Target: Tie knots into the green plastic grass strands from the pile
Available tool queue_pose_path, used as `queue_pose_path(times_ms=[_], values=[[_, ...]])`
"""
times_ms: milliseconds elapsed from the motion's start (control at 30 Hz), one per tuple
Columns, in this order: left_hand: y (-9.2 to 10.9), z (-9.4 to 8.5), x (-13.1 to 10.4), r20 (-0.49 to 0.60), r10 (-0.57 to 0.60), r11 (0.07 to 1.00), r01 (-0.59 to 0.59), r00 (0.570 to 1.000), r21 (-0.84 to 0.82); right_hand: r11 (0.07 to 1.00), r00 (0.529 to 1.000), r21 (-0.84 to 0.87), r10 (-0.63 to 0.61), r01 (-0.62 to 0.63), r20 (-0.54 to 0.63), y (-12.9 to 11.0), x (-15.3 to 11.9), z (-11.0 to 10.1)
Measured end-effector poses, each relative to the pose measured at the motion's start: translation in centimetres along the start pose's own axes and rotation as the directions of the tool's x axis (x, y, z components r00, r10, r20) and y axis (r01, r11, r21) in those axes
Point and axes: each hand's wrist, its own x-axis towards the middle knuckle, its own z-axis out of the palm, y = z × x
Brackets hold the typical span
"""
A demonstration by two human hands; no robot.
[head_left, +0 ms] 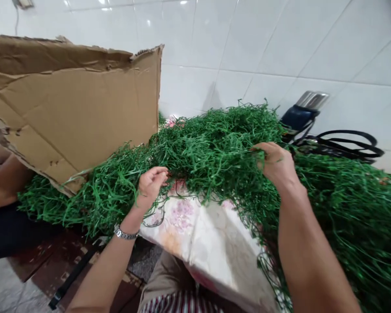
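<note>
Many strands: a tangled heap of green strands [215, 148], thin, wiry and matted, with no single strand easy to follow by eye.
Where the heap lies: spread across a floral cloth [211, 243] over the person's lap, spilling left toward the cardboard and right well past the arm.
Long axis: the mass runs left to right across the view; loose strands hang down over the near edge of the cloth.
Direction from the hands: the bulk sits just ahead of and between both hands, slightly above the left one.
Right hand [276, 165]: fingers curled down into the top of the heap, closed around a clump of strands; it is the deeper of the two in the mass.
Left hand [151, 184]: at the near edge of the heap, fingertips pinched together on what looks like a few thin strands; how many cannot be told.
Wristwatch [125, 234]: metal band on the left wrist.
Cardboard sheet [74, 113]: torn, creased, standing at the left with its lower edge in the strands.
Another person's arm [3, 182]: at the far left, beside the cardboard, apart from both hands.
Behind: a dark blue object with a metal top [304, 111] and black loops of strap [342, 145] against the white tiled wall [247, 39].
</note>
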Motion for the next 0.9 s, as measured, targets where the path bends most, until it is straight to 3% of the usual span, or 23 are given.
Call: queue_pose_path(times_ms=[133, 200, 333, 400, 533, 633, 700, 733, 833, 900], values=[[0.3, 2.3, -2.5, 0.155, 0.095, 0.982, -0.118, 0.983, 0.149, 0.995, 1.000, 0.090, 0.029, -0.030, 0.004, -4.1, -2.4, -1.5], [0.4, 3.4, -3.4, 0.197, 0.104, 0.980, -0.134, 0.975, 0.146, 0.991, 0.999, 0.135, 0.020, -0.026, 0.040, -5.8, -4.2, -2.1], [0.0, 4.8, -5.9, 0.201, -0.017, 1.000, 0.017, 0.979, 0.003, 0.995, 0.980, 0.096, 0.023, -0.042, 0.197, -8.0, -9.0, -2.3], [-0.2, 4.9, -8.2, 0.280, -0.052, 0.998, 0.039, 0.959, 0.051, 0.998, 0.955, 0.030, 0.039, -0.050, 0.294, -8.5, -11.6, -2.2], [-0.5, 4.1, -13.5, 0.521, 0.002, 0.963, -0.142, 0.854, 0.228, 0.996, 0.913, -0.072, 0.071, -0.045, 0.401, -9.0, -15.7, -2.6], [-1.4, 3.3, -16.2, 0.588, 0.103, 0.888, -0.340, 0.802, 0.308, 1.000, 0.903, -0.023, 0.024, -0.015, 0.429, -9.1, -17.6, -3.6], [-2.2, 2.6, -17.0, 0.582, 0.171, 0.819, -0.443, 0.795, 0.364, 0.999, 0.930, 0.051, -0.005, -0.015, 0.367, -9.1, -18.6, -4.2], [-2.6, 2.3, -17.3, 0.570, 0.197, 0.795, -0.471, 0.797, 0.383, 0.995, 0.959, 0.096, -0.007, -0.021, 0.282, -9.1, -18.9, -4.5], [-3.3, 1.4, -17.4, 0.528, 0.208, 0.784, -0.464, 0.823, 0.413, 0.971, 0.999, 0.238, 0.031, -0.020, -0.042, -9.5, -19.6, -4.8], [-3.4, 1.2, -17.3, 0.501, 0.197, 0.805, -0.431, 0.843, 0.408, 0.951, 0.997, 0.310, 0.010, 0.014, -0.078, -10.1, -19.7, -4.3]])
